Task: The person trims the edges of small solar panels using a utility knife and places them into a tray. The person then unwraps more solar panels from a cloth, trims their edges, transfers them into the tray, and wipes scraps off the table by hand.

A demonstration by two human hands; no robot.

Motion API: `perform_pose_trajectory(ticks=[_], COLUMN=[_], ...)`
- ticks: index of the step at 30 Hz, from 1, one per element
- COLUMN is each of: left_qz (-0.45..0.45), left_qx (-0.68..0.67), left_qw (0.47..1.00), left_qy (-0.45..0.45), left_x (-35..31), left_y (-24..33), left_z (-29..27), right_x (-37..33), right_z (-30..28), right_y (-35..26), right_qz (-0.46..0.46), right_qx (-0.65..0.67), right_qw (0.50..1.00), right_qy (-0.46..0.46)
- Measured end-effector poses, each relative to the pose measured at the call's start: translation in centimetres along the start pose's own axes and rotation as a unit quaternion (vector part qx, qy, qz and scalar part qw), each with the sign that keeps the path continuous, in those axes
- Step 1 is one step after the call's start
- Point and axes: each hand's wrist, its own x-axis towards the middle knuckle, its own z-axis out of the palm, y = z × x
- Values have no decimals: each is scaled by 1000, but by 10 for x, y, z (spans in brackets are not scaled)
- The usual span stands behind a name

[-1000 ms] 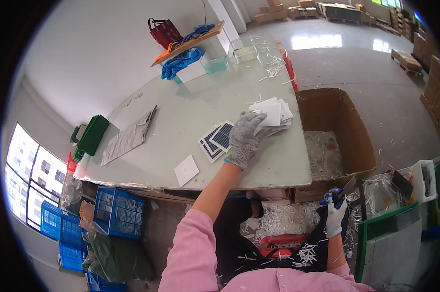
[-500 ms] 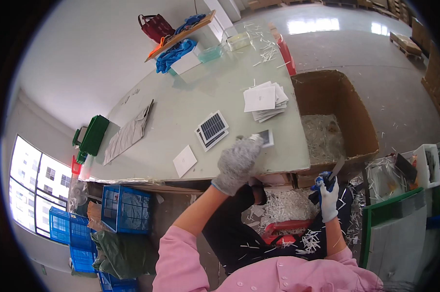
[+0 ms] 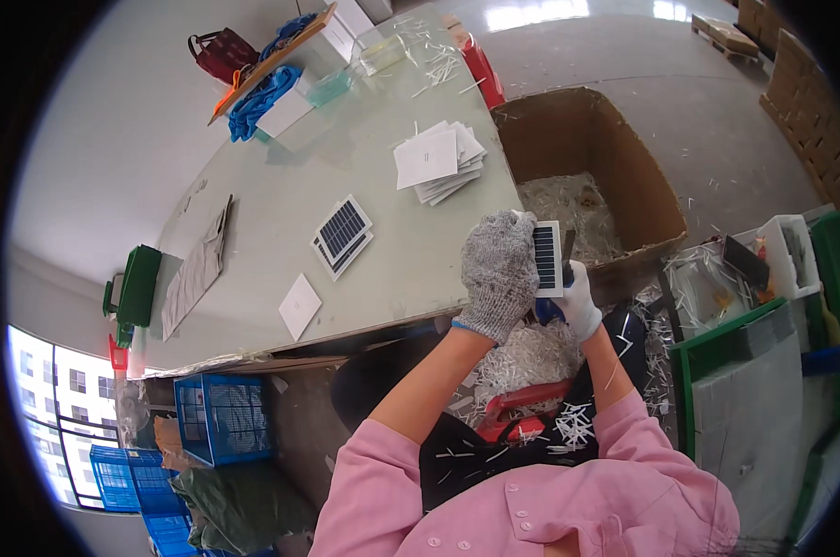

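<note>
My left hand (image 3: 499, 269), in a grey knit glove, grips a small solar panel (image 3: 547, 260) with a white border and dark cells, raised at the table's right front edge. My right hand (image 3: 581, 306), in a white glove, is closed around a blue-handled knife whose dark blade (image 3: 568, 245) stands along the panel's right edge. Whether the blade touches the edge, I cannot tell. On the table, a few similar panels (image 3: 344, 226) overlap, dark side up. A white square panel (image 3: 300, 306) lies nearer, and a pile of white panels (image 3: 426, 160) sits farther back.
A large cardboard box (image 3: 657, 176) with white strips inside stands against the table's right side. Red plastic (image 3: 522, 408) and many strips are by my legs. A green-framed bench (image 3: 749, 371) is at right, blue crates (image 3: 223, 418) at lower left, a grey sheet (image 3: 197, 267) on the table.
My left hand has lifted the panel off the table and moved right. My right hand has brought the knife up to the panel's edge. The view has shifted.
</note>
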Motion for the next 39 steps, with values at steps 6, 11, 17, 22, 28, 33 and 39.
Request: perform_pose_trajectory(ticks=[6, 11, 17, 22, 28, 33, 39], left_qz=[-2, -40, 1, 5, 31, 10, -20], left_qx=[12, 33, 62, -7, 64, -12, 9], left_qw=[1000, 999, 998, 998, 996, 1000, 999], left_qy=[-10, -1, 4, -68, 48, 18, 31], left_x=[-2, -4, -5, -1, -22, -17, -9], left_y=[-1, 4, 5, -3, -8, -5, 4], left_z=[3, -4, 11, -12, 1, 7, 0], right_x=[-71, -63, 29, 29, -16, -32, -76], right_z=[16, 45, 46, 24, 8, 9, 27], right_y=[-5, 3, 112, 93, 4, 3, 3], right_qz=[67, 94, -71, 124, 107, 158, 154], right_qx=[-81, 106, 20, 508, 77, 103, 108], right_qw=[978, 976, 979, 852, 991, 982, 982], right_qy=[-181, 168, 192, -18, 7, -31, -22])
